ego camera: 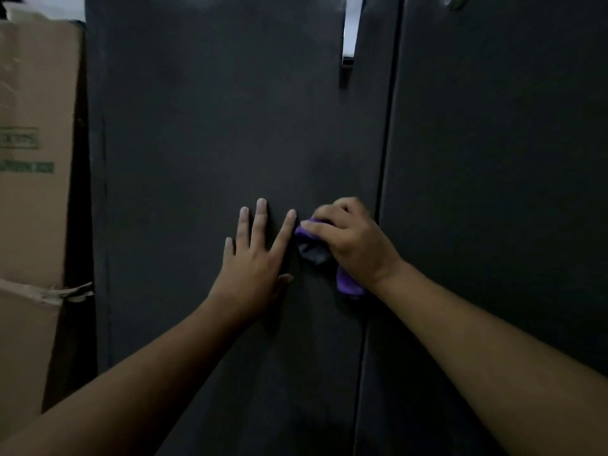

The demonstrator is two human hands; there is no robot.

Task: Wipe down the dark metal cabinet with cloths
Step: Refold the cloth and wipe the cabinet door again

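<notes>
The dark metal cabinet point(204, 133) fills the view, its two doors meeting at a vertical seam right of centre. My left hand point(255, 258) lies flat on the left door with fingers straight and spread. Just to its right, my right hand point(352, 240) grips a bunched purple and grey cloth point(314, 250) and holds it against the same door, close to the seam. A purple end of the cloth hangs out below my right wrist.
A shiny metal handle point(350, 31) runs down the left door near the top. The right door point(500, 159) has a round lock at its top edge. Stacked cardboard boxes point(33, 153) stand close against the cabinet's left side.
</notes>
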